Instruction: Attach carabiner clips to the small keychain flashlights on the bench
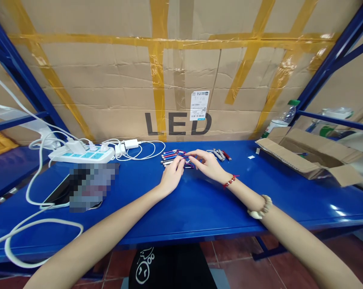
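Note:
Several small shiny metal tubes [168, 157], blue, red and silver, lie in a row on the blue shelf table in front of me. My left hand [171, 173] is at the near right end of this row, its fingers pinched together; what is between them is too small to make out. Just to its right, my right hand [208, 163] reaches over the same end, index finger stretched out and thumb apart. Behind the right hand rest a few more tubes, grey [220, 155] and red [226, 155].
At the left are a white power strip [79, 154] with plugs and looping cables, and a blurred-out flat device [88, 186]. An open cardboard box [308, 154] and a green-capped bottle [280, 118] stand at the right. A taped carton [115, 88] marked LED forms the back wall.

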Available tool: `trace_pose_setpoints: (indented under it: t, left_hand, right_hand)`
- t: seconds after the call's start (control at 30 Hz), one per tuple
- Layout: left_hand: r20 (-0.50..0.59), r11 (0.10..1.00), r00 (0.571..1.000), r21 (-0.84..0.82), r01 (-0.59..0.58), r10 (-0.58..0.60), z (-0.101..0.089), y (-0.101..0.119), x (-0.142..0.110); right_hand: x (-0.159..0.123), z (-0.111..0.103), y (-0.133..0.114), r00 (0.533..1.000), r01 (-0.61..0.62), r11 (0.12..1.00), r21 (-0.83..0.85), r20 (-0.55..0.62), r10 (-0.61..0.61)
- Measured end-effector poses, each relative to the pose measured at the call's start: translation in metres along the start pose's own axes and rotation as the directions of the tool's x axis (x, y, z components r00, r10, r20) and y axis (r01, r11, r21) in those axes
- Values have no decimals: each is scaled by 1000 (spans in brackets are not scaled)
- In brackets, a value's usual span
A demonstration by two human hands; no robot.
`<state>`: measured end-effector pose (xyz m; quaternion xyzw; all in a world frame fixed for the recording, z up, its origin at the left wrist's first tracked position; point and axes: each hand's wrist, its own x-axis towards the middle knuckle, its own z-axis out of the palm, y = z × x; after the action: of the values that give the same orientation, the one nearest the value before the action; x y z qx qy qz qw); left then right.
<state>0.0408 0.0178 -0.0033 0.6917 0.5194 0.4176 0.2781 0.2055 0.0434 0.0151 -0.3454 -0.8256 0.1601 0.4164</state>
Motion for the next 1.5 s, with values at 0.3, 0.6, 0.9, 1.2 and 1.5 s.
trace_pose_setpoints:
  t: [0.3, 0.6, 0.9, 1.2, 1.5]
  left_hand:
    - [-9, 999, 1000, 50, 15, -15, 0, -2, 2]
    - [-25, 990, 999, 136, 33, -30, -3, 3, 0]
    - [17, 984, 999, 173, -33, 30, -2, 3, -1]
    - [14, 985, 1000, 173, -19, 17, -2, 3, 0]
    - [13, 981, 1000, 194, 23, -26, -2, 2, -1]
  right_hand:
    - [-2, -5, 0, 984, 125, 973, -194, 151, -97]
    - [-4, -8, -4, 945, 258, 923, -285, 275, -179]
    - [-5, -7, -13, 933, 262, 922, -283, 318, -168]
    - [-4, -7, -15, 933, 254, 930, -267, 323, -162]
    - [-6, 1, -10, 920, 151, 968, -199, 387, -64]
